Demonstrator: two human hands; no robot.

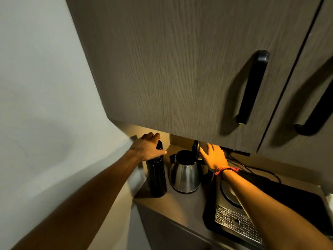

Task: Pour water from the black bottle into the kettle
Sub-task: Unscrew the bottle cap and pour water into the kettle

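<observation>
Black bottle [156, 175]: stood upright on the tabletop [182, 204], just left of the kettle; no writing can be read on it.
Kettle [185, 173]: steel, lid raised; its top is partly hidden by the cupboard [180, 69].
Left hand [148, 147]: fingers are wrapped over the bottle's cap.
Right hand [214, 156]: fingers are spread wide, nothing held, beside the kettle's lid; fingertips are cut off by the cupboard.

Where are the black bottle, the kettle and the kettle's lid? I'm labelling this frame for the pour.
black bottle [156, 179]: head view, middle of its upright body.
kettle [184, 175]: head view, shiny steel side.
kettle's lid [195, 147]: head view, black lid flipped up.
</observation>
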